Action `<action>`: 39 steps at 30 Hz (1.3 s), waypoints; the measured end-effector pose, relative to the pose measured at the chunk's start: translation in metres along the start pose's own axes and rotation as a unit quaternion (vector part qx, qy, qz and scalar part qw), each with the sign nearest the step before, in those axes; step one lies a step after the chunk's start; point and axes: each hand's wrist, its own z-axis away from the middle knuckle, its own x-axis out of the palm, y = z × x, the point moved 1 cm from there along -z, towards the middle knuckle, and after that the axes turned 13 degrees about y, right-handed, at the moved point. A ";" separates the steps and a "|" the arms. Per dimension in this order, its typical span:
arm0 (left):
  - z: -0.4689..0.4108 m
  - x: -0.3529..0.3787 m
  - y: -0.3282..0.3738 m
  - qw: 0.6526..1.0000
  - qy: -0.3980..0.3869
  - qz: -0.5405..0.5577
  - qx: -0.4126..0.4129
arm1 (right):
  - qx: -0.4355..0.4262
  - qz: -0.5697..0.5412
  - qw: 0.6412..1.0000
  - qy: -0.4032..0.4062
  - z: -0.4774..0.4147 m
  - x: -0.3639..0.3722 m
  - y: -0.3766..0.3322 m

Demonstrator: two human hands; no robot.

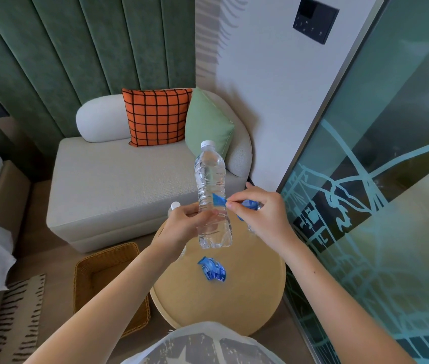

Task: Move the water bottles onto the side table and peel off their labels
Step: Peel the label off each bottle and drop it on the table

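Hands work on a clear water bottle (211, 179), held upright in the air above a round wooden side table (221, 308). We see the left hand (185, 220) wrapped around the bottle's lower half, fingers curled across its front. The right hand (262, 214) pinches the free end of a blue label (219, 199) between thumb and forefinger. The strip's other end clings to the bottle's side, just above the left fingers. The bottle has a white cap and holds water, and most of its ribbed body is bare.

More blue film (250, 205) shows behind the right fingers, with a bit of clear plastic below it; we cannot tell what it belongs to. Behind the left hand we make out the white cap of a second bottle (175, 205), mostly hidden. On the tabletop, just below the held bottle, lies a crumpled blue label (212, 270).

Beyond the table stands a pale sofa (118, 179) with an orange checked cushion (157, 116) and a green cushion (208, 122). A wicker tray (103, 269) sits on the floor left of the table, and a patterned glass partition (381, 206) runs along the right.
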 end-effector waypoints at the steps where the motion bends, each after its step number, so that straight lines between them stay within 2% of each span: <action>1: 0.000 0.000 0.001 1.000 0.003 0.008 -0.003 | 0.002 -0.007 1.000 0.002 0.001 0.001 0.000; 6: -0.004 -0.006 0.006 0.999 0.022 0.021 -0.011 | 0.031 -0.006 0.999 0.017 0.003 -0.003 0.003; 11: -0.009 -0.018 0.004 0.999 0.032 0.023 -0.001 | 0.088 -0.067 0.991 0.072 0.000 -0.008 0.007; 17: -0.010 -0.029 -0.006 0.998 0.038 -0.023 0.032 | 0.152 -0.037 0.985 0.080 0.001 -0.013 0.039; 22: -0.013 -0.035 -0.029 0.997 0.052 -0.058 0.021 | 0.230 0.010 0.972 0.053 0.020 -0.008 0.093; 30: -0.037 -0.037 -0.085 0.990 0.096 -0.101 -0.037 | 0.378 0.083 0.922 -0.006 0.068 0.020 0.215; 39: -0.072 -0.044 -0.160 0.979 0.121 -0.151 -0.061 | 0.438 0.152 0.885 -0.029 0.103 0.076 0.321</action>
